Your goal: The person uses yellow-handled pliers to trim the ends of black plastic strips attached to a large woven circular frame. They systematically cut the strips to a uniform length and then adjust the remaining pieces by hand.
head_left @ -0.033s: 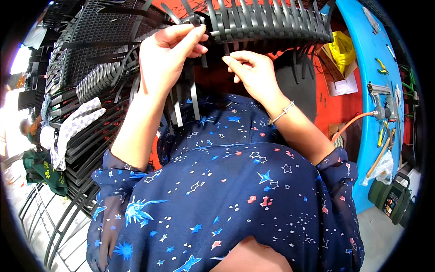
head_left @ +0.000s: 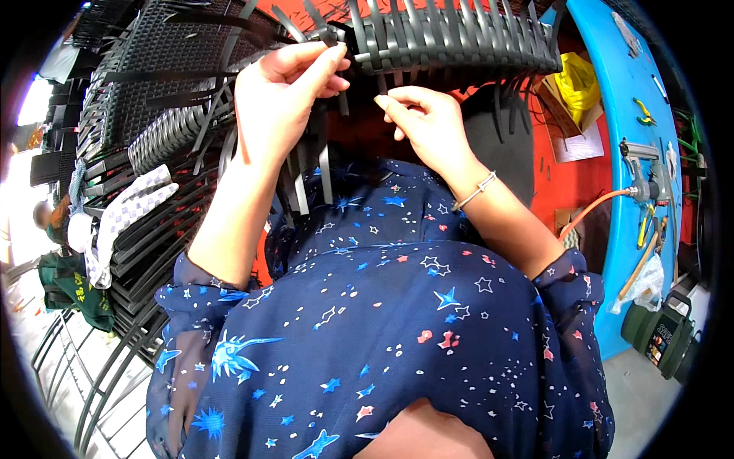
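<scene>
A piece of black woven plastic-strip furniture (head_left: 466, 44) lies across the top of the view, with loose strip ends sticking out along its edges. At its left end, my left hand (head_left: 277, 103) is closed, thumb and finger pinching a black strip (head_left: 329, 35). Below the lower edge of the weave, my right hand (head_left: 432, 126) pinches another black strip (head_left: 384, 81) that hangs from it. The far ends of both strips get lost in the dark weave. Several loose strips (head_left: 326, 164) dangle beneath my left hand.
On the left stand woven black panels (head_left: 141, 92) and stacked black frames (head_left: 153, 268) with a checked cloth (head_left: 134, 210). To the right, a blue table (head_left: 623, 252) carries pliers (head_left: 644, 113) and an air tool (head_left: 650, 187) on an orange hose. A yellow bag (head_left: 575, 84) sits in a cardboard box.
</scene>
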Demonstrator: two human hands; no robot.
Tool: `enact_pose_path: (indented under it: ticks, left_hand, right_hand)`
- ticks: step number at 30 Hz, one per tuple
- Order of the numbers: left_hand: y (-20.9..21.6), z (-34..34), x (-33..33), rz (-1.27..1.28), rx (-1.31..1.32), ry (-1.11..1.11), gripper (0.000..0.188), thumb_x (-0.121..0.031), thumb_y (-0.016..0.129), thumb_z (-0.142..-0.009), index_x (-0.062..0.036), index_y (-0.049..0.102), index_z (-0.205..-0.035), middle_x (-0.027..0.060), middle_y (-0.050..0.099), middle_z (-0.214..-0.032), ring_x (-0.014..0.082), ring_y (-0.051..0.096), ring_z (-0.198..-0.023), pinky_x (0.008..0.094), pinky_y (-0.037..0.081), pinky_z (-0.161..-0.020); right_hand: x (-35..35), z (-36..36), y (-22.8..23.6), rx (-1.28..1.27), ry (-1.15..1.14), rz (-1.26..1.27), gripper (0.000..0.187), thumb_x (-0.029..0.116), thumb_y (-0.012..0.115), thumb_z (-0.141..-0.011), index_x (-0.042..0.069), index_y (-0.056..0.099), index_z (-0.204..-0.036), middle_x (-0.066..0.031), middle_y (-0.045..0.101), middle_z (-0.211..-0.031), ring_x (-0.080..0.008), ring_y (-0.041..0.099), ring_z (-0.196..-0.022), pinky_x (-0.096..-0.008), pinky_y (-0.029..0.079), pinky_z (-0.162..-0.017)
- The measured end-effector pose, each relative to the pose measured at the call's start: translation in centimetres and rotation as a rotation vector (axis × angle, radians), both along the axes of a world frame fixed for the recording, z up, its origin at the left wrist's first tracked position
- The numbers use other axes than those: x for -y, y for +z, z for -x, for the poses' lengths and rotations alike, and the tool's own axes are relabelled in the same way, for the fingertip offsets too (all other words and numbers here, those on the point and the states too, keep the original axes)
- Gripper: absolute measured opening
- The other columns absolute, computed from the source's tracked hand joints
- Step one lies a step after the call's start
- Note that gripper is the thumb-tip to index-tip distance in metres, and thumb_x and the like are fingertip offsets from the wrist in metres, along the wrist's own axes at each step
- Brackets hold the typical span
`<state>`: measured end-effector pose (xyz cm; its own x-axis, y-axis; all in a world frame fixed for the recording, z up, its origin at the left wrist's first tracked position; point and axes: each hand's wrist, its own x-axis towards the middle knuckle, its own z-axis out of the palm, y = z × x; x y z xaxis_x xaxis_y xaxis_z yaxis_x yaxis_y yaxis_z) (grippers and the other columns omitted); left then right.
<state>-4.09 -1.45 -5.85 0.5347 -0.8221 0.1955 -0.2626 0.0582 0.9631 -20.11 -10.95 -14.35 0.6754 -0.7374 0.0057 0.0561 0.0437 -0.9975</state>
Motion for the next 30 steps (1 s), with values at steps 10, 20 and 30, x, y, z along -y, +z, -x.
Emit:
enact_pose_path:
  ticks: [10, 20, 30]
  left_hand:
    - [-1.2, 0.2, 0.0, 0.192, 0.762, 0.079, 0.013, 0.003, 0.075, -0.086, 0.0051, 0.072, -0.099, 0.0089, 0.075, -0.087, 0.012, 0.073, -0.079, 0.0222, 0.057, -0.07]
    - [0.1, 1.0, -0.3, -0.178, 0.473, 0.007, 0.018, -0.013, 0.076, -0.089, 0.0024, 0.074, -0.098, 0.0035, 0.072, -0.076, 0.0072, 0.065, -0.065, 0.021, 0.052, -0.061]
    - [0.8, 0.6, 0.3, -0.107, 0.419, 0.1, 0.019, -0.02, 0.079, -0.087, -0.0038, 0.078, -0.097, -0.0022, 0.067, -0.068, 0.0006, 0.052, -0.053, 0.0165, 0.038, -0.048]
  right_hand:
    - [0.1, -0.1, -0.3, 0.028, 0.005, 0.001, 0.015, 0.012, 0.071, -0.093, -0.003, 0.072, -0.097, -0.0002, 0.067, -0.075, -0.0042, 0.056, -0.058, -0.0204, 0.047, -0.054]
    - [0.1, -0.1, -0.5, 0.025, 0.003, 0.024, 0.015, 0.012, 0.07, -0.093, -0.003, 0.072, -0.096, -0.0008, 0.067, -0.076, -0.0045, 0.057, -0.059, -0.0207, 0.047, -0.053]
    - [0.1, -0.1, -0.6, 0.024, 0.004, 0.005, 0.016, 0.013, 0.072, -0.093, -0.003, 0.072, -0.098, -0.0001, 0.066, -0.074, -0.0043, 0.056, -0.058, -0.0202, 0.047, -0.053]
